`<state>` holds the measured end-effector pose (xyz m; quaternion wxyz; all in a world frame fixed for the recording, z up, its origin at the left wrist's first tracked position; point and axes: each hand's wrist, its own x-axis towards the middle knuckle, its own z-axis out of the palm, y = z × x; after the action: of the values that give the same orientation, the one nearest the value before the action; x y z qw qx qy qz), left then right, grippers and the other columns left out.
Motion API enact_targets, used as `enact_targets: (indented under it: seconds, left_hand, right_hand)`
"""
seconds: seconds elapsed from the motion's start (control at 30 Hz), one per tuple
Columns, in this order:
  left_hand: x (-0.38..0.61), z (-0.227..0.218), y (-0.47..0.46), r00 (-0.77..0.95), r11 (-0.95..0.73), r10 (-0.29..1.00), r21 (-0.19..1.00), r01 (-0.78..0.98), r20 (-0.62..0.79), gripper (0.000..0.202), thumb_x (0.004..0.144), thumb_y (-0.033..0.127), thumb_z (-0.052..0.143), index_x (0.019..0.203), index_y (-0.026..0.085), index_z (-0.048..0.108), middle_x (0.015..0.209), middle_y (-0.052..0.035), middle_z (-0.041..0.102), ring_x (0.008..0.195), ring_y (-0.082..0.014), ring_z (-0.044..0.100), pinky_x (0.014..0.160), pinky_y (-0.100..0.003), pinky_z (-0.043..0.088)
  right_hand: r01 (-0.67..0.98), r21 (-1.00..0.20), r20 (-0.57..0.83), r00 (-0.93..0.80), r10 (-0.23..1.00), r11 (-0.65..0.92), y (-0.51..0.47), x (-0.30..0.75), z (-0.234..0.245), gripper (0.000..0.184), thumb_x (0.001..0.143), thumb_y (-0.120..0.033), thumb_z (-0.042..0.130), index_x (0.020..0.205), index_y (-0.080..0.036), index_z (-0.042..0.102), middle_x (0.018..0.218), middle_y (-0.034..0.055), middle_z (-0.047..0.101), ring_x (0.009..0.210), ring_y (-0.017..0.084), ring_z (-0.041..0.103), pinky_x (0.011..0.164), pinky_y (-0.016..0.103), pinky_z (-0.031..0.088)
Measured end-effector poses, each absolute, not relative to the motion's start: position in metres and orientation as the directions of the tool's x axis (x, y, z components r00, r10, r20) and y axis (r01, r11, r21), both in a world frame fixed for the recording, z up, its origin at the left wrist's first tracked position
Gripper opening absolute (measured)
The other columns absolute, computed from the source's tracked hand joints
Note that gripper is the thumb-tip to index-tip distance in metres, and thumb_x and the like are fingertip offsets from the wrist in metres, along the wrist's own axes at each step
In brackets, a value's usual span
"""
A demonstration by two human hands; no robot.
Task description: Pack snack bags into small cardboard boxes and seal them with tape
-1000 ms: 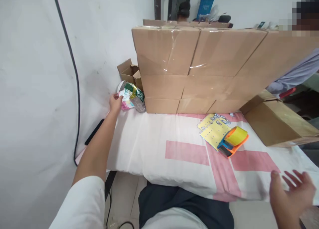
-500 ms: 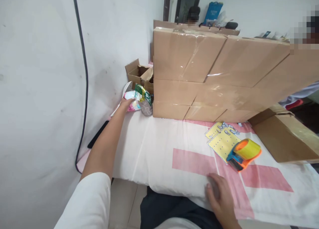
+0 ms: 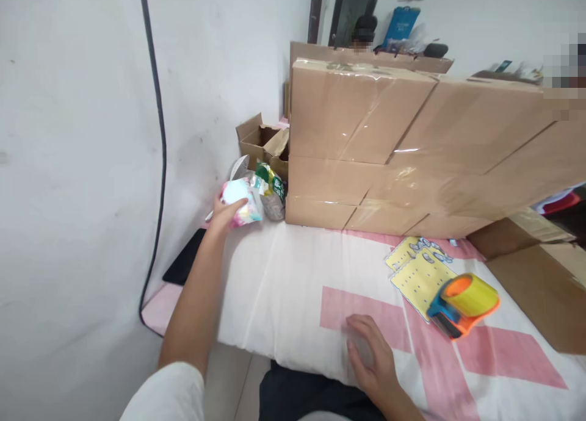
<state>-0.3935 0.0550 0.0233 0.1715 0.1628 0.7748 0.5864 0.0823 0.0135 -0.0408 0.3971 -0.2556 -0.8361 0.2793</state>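
Observation:
My left hand [image 3: 223, 213] is stretched to the far left of the table, fingers closed round a small pink and white packet [image 3: 240, 201]. Right beside the packet lies a plastic bottle with a green label [image 3: 271, 195] against the wall of taped cardboard boxes [image 3: 394, 146]. My right hand [image 3: 368, 357] rests flat on the white and pink cloth [image 3: 293, 274] near the table's front edge, fingers stretched out, holding nothing. An orange tape dispenser with a yellow roll [image 3: 464, 302] sits to the right of that hand, on yellow cards [image 3: 419, 274].
A small open carton [image 3: 260, 143] stands behind the bottle by the white wall. A black cable [image 3: 158, 140] hangs down the wall. A dark flat object [image 3: 183, 265] lies at the table's left edge. Another brown box [image 3: 544, 287] sits at right. People are beyond the boxes.
My left hand has closed on the pink packet and drawn it slightly back from the bottle. My right hand came from the right edge to lie flat on the cloth.

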Motion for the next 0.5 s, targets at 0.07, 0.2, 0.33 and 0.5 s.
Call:
enact_targets:
  seconds: [0.07,0.2,0.33,0.5]
  left_hand:
    - [-0.369,0.028,0.004,-0.891,0.231,0.443,0.973,0.000,-0.105,0.085,0.082,0.041,0.076,0.153,0.026,0.034,0.139,-0.0167,0.063,0.107,-0.0315,0.073,0.078,-0.045,0.065]
    - [-0.291,0.033,-0.085,-0.837,0.150,0.540,0.989,-0.001,-0.082,0.101,0.061,0.049,0.089,0.149,0.036,0.043,0.145,-0.0090,0.058,0.122,-0.0377,0.066,0.087,-0.052,0.065]
    - [-0.211,0.031,-0.106,-0.538,0.194,0.842,0.953,0.232,-0.040,0.111,0.059,0.047,0.092,0.155,0.033,0.039,0.154,-0.0100,0.051,0.141,-0.0365,0.053,0.116,-0.052,0.049]
    - [-0.228,0.046,-0.041,-0.342,0.154,0.940,0.875,0.459,0.014,0.050,0.073,0.046,0.084,0.120,0.034,0.073,0.141,-0.0069,0.063,0.139,-0.0332,0.055,0.120,-0.051,0.043]
  right_hand:
    - [0.091,-0.804,0.445,-0.563,0.696,0.587,0.021,0.057,-0.036,0.033,0.095,-0.018,0.060,0.127,-0.028,0.060,0.114,0.0100,0.068,0.107,0.024,0.068,0.093,0.039,0.057]
    - [-0.164,-0.986,0.103,-0.746,0.658,-0.030,0.025,-0.002,-0.036,0.069,0.088,-0.046,0.076,0.149,-0.036,0.044,0.145,0.0140,0.057,0.128,0.030,0.063,0.104,0.050,0.052]
    - [-0.231,-0.807,-0.086,-0.865,0.494,-0.544,0.017,-0.038,-0.047,0.105,0.064,-0.060,0.091,0.153,-0.031,0.042,0.149,0.0169,0.057,0.132,0.037,0.061,0.110,0.055,0.047]
    - [-0.310,-0.599,-0.337,-0.738,0.584,-0.738,0.022,-0.033,-0.064,0.083,0.058,-0.056,0.089,0.130,-0.023,0.063,0.119,0.0123,0.077,0.124,0.038,0.066,0.111,0.055,0.048]
